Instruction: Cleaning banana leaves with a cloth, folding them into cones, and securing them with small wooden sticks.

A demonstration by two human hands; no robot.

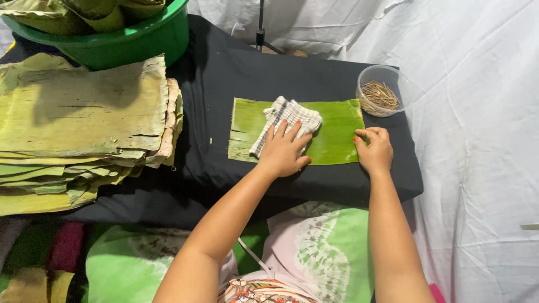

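Banana leaf (336,134), glossy and rectangular, lies under left hand (285,150) spread on checked cloth (286,115); right hand (374,148) pressing its edge.

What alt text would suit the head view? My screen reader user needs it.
The left hand presses a checked white cloth onto a rectangular green banana leaf piece on a black-covered table, while the right hand pins the leaf's right edge. A clear plastic bowl of thin sticks, a stack of leaves and a green basin sit around.

L hand (284,150) on cloth (285,119), R hand (374,149) pins leaf (337,132).
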